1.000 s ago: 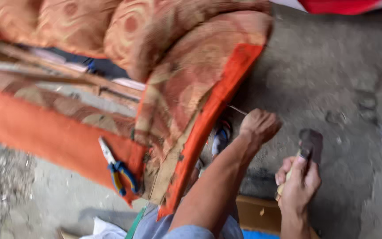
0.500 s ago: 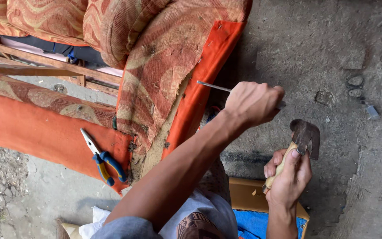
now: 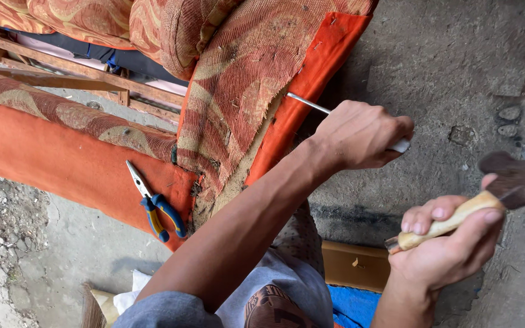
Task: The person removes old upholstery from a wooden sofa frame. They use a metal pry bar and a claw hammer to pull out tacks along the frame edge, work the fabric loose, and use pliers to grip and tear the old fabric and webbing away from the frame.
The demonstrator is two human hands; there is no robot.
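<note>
My left hand (image 3: 360, 135) is closed around a screwdriver (image 3: 308, 104) whose metal shaft points left into the orange edge of the sofa upholstery (image 3: 311, 67). My right hand (image 3: 448, 249) grips the wooden handle of a hammer (image 3: 505, 188), its dark head held to the right of and below the screwdriver's handle end. The patterned fabric flap (image 3: 238, 91) is folded back, showing its woven underside.
Blue and yellow long-nose pliers (image 3: 153, 206) lie on the orange fabric of the overturned sofa (image 3: 44, 152). A wooden frame rail (image 3: 62, 73) shows behind. Concrete floor (image 3: 457, 61) with small stones lies to the right. A wooden board (image 3: 353, 264) and blue cloth sit below.
The view has shifted so the sofa sits further left. My left hand has brought the screwdriver tip to the orange edge. The hammer stays raised beside it.
</note>
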